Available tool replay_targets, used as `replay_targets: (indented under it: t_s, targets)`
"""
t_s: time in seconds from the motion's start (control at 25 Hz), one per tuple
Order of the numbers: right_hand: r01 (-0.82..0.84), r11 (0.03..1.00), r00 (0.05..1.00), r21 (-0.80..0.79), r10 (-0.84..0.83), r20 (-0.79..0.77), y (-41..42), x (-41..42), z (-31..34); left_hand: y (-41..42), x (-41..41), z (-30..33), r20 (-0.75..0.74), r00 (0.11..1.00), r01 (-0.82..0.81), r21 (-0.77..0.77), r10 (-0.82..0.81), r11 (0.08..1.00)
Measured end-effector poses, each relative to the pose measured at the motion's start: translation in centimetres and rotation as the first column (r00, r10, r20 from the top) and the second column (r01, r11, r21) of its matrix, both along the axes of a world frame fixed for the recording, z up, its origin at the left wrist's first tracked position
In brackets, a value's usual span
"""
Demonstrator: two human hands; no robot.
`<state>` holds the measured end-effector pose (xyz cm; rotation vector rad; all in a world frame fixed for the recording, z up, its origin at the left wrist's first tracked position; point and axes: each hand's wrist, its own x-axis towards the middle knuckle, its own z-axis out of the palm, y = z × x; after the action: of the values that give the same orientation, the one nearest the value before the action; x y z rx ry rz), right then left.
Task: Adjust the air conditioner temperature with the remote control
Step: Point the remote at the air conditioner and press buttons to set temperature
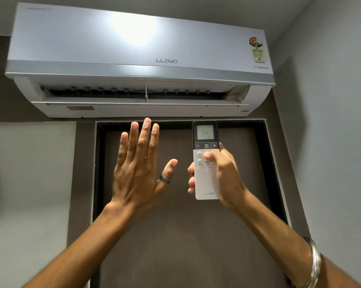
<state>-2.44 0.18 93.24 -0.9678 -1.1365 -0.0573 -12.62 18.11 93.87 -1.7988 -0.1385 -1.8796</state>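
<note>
A white Lloyd air conditioner (138,50) hangs high on the wall, its louver flap tilted open underneath. My right hand (223,173) holds a white and black remote control (205,183) upright, pointed at the unit. The thumb rests on the small buttons below the power key. The remote's screen reads 24. My left hand (138,163) is raised flat beneath the vent, fingers spread and palm facing away, holding nothing. A dark ring sits on its thumb.
A dark brown door (175,235) with a black frame stands straight ahead below the unit. Grey walls flank it, the right wall (331,142) close by. A metal bangle (312,262) circles my right wrist.
</note>
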Motion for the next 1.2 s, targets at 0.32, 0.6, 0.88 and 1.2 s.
replay_targets:
  t_s: [0.32, 0.6, 0.88, 1.2]
  targets:
    - [0.084, 0.996, 0.996, -0.016, -0.083, 0.038, -1.5, 0.2, -0.4, -1.3, 1.2, -0.4, -0.013, 0.999, 0.041, -0.017, -0.041, 0.999]
    - [0.075, 0.997, 0.997, -0.003, -0.075, 0.014, -2.1, 0.5, -0.8, -1.7, 1.9, -0.4, -0.02, 0.998, 0.056, -0.019, -0.057, 0.998]
    - [0.078, 0.997, 0.997, -0.013, -0.078, 0.014, -2.5, 0.5, -1.0, -1.8, 2.6, -0.9, -0.028, 0.997, 0.076, -0.036, -0.077, 0.996]
    - [0.055, 0.998, 0.998, -0.027, -0.054, 0.039, -2.8, -0.2, -1.0, -1.8, 2.2, -0.7, -0.018, 0.996, 0.082, -0.032, -0.083, 0.996]
